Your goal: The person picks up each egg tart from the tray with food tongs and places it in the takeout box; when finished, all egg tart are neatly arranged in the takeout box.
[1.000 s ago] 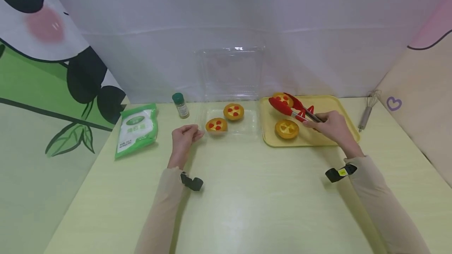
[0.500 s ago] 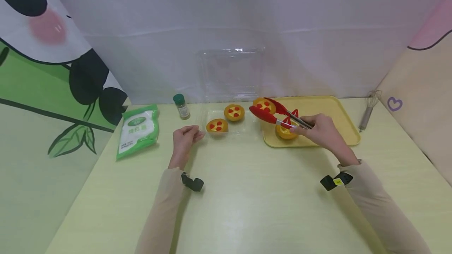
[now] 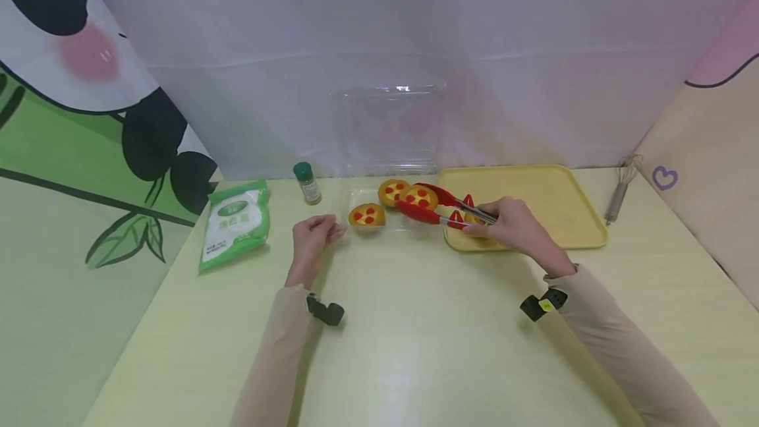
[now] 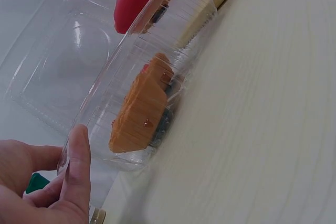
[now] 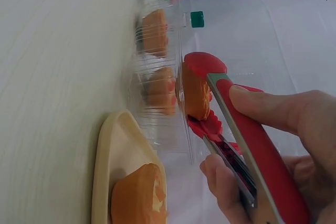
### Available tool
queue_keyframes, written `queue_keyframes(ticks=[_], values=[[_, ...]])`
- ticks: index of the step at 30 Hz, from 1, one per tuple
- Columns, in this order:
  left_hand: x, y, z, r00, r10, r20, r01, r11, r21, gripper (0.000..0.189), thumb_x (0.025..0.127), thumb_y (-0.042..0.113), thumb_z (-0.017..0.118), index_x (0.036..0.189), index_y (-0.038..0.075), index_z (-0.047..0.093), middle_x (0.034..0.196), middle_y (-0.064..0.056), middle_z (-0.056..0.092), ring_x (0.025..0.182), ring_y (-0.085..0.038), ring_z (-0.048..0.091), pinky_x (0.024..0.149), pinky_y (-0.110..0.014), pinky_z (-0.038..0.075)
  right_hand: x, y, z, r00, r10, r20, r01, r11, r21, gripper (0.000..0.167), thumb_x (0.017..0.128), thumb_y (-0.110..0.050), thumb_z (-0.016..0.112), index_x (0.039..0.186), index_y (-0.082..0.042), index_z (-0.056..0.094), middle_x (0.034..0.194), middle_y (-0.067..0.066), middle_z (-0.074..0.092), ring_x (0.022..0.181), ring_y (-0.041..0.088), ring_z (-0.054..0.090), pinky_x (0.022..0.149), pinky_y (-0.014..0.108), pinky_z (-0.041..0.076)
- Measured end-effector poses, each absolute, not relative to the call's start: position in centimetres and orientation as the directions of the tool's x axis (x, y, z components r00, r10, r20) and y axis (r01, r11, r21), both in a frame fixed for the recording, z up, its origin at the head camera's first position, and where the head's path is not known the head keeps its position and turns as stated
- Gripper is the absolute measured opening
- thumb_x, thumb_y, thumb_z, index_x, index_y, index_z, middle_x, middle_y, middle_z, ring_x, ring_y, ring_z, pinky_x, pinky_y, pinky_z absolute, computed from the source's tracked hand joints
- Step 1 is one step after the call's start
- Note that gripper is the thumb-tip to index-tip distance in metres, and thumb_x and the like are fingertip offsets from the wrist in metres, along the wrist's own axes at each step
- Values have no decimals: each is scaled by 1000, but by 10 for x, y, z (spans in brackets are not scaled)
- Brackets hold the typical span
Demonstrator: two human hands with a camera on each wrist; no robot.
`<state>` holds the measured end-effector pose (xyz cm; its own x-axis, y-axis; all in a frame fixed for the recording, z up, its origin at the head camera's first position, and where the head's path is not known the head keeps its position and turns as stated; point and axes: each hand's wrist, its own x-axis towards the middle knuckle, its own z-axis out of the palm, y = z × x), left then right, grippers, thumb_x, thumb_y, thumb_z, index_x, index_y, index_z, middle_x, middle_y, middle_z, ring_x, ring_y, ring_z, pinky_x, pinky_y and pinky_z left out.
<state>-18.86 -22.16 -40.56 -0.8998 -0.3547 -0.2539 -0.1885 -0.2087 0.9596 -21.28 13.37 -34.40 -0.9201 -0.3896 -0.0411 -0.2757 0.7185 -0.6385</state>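
"Where's the tart (image 3: 422, 198)?"

"Between the tips of the red tongs (image 3: 420, 213), just above the open clear box (image 3: 359, 194), which holds two more tarts (image 3: 366, 216)."

"And the hands?"

"The right hand (image 3: 516, 226) grips the tongs, thumb opposite fingers; the left hand (image 3: 311, 242) pinches the box's left edge."

"Around them?"

"A yellow tray (image 3: 534, 206) bearing another tart (image 3: 473, 218), right of the box. Farther out on the bench (image 3: 379, 335), a green-capped jar (image 3: 308, 187), a green-and-white bag (image 3: 234, 223) and a whisk (image 3: 617, 199)."
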Motion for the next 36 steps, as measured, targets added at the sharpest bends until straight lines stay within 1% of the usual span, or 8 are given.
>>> queue_keyframes(ticks=[2,6,9,11,17,26,31,36], values=[[-189,-222,-406,-898,-357,-256,-192,-206,960,35,98,7,57,125,-15,54,80,-4,65,66,-5,68,74,-19,60,-214,131,-343,-912,-409,-41,-293,717,-633,46,84,-27,77,114,6,68,63,0,52,49,11,31,42,19,22],[-189,-221,-406,-898,-357,-258,-200,-191,961,36,98,8,57,126,-14,54,84,-7,65,67,-5,68,75,-19,60,-216,124,-338,-896,-442,-37,-339,736,-586,24,84,-26,76,88,-3,70,54,-5,38,46,9,25,42,19,18],[-189,-220,-406,-897,-360,-258,-202,-187,961,35,98,8,58,125,-14,55,85,-8,65,67,-6,68,74,-19,60,-218,118,-332,-895,-444,-42,-355,765,-537,26,83,-26,77,73,-7,64,52,-6,33,46,9,26,43,20,18],[-189,-220,-406,-898,-358,-257,-199,-191,961,35,98,7,58,125,-15,54,84,-8,65,66,-6,68,74,-19,60,-219,114,-329,-899,-436,-50,-355,789,-502,30,82,-28,78,69,-8,60,52,-5,32,47,10,28,44,21,19],[-190,-221,-407,-898,-360,-252,-191,-196,962,34,98,7,58,124,-15,55,86,-10,64,67,-6,68,74,-19,60,-222,101,-327,-908,-416,-38,-362,829,-426,33,80,-32,78,68,-8,58,53,-4,33,48,12,33,43,22,22],[-188,-221,-405,-902,-352,-248,-185,-203,962,33,97,5,57,123,-15,55,82,-8,65,67,-7,68,75,-20,60,-224,93,-334,-900,-437,-16,-390,819,-420,33,80,-32,79,69,-7,59,54,-5,31,48,11,30,43,21,19],[-189,-220,-405,-907,-349,-235,-170,-208,963,35,97,4,57,124,-17,53,80,-6,64,67,-7,69,75,-20,60,-226,92,-324,-907,-419,-47,-369,841,-397,35,80,-33,79,71,-6,60,55,-3,37,48,13,35,42,21,24],[-189,-220,-405,-904,-348,-247,-183,-206,961,35,97,5,57,125,-16,53,82,-7,65,66,-5,68,74,-19,60,-228,90,-314,-909,-411,-70,-367,868,-336,33,80,-32,79,76,-5,60,63,2,43,57,17,41,46,24,28]])
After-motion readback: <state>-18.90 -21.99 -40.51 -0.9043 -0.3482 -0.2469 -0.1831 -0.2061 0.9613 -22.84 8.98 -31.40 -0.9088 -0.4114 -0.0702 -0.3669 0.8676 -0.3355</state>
